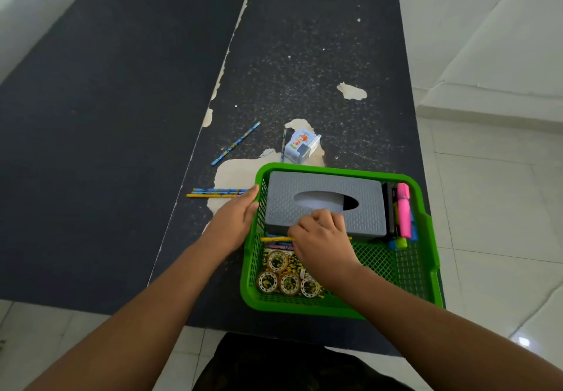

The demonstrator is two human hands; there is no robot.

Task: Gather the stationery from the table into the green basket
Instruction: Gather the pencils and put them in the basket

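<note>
Fingers [332,218] of the right hand [323,238] curl inside the green basket [335,171], pinching a yellow pencil [275,239], its middle hidden. Left hand [234,217] meets the basket's rim; I cannot tell whether it grips.

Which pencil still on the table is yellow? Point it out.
The yellow pencil, nearest the person in the group beside the left hand, left of the green basket. The other table pencils are blue-patterned.

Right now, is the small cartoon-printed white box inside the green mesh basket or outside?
Outside. The small cartoon-printed white box sits on the dark table beyond the far rim of the green mesh basket.
</note>
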